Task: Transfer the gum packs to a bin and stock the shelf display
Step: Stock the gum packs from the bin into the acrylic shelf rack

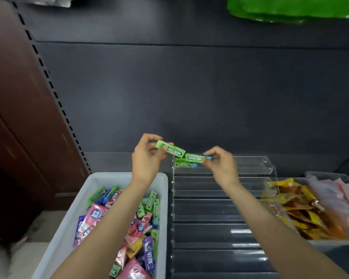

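Below the left hand (147, 158) sits a white bin (163, 190) heaped with gum packs (141, 224) in green, pink, purple and blue, lying at all angles. The left hand pinches one green gum pack (170, 149) by its end, tilted, above the bin's far rim. The right hand (222, 164) pinches a second green pack (197, 158) by its right end, holding it level over the top tier of a clear stepped display rack (220, 208). Just under that pack, a third green pack (184, 164) lies in the rack's top tier at its left end. The lower tiers beneath the right forearm show no packs. Off to the right of the right hand, a grey bin (330, 243) holds yellow and orange snack packets (302, 208) and pale pink ones (340, 196). Everything stands on a dark shelf, backed by a dark grey panel (189, 93) with a slotted upright (54, 93) at left. Green bags (290, 9) hang above.
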`<state>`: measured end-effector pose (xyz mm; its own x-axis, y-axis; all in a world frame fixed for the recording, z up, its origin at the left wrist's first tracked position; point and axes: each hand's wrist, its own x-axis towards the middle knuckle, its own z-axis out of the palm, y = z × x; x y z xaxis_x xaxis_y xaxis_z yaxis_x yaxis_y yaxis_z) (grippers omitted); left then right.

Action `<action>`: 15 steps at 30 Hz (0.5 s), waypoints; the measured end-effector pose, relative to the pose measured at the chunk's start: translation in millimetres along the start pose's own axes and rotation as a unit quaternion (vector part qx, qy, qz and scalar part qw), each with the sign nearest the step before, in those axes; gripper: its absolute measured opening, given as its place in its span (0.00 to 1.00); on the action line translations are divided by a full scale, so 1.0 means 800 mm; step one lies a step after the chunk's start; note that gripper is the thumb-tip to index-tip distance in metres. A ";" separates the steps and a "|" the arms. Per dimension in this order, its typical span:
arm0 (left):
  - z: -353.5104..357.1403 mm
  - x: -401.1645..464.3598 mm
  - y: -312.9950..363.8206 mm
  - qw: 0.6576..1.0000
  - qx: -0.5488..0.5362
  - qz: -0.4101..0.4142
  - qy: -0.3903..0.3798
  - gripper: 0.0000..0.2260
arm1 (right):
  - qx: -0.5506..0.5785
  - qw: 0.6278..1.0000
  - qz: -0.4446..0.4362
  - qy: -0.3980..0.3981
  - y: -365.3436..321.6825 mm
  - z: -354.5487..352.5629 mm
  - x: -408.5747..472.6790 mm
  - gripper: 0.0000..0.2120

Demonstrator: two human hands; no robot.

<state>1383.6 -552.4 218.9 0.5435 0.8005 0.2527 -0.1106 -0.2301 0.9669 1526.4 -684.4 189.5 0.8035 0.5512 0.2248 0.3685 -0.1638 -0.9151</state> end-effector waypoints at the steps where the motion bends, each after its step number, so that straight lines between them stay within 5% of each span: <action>1: 0.005 0.000 0.001 1.000 0.001 -0.001 0.013 0.09 | -0.008 1.000 -0.004 -0.022 0.004 0.000 0.007 0.07; 15: 0.021 -0.010 0.009 0.996 0.018 -0.022 0.083 0.08 | -0.192 0.972 -0.094 -0.098 0.033 0.031 0.038 0.03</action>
<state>1392.7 -569.7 223.2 0.4013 0.8903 0.2153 -0.0585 -0.2097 0.9760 1548.9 -651.9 163.8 0.6137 0.7405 0.2738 0.6784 -0.3172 -0.6627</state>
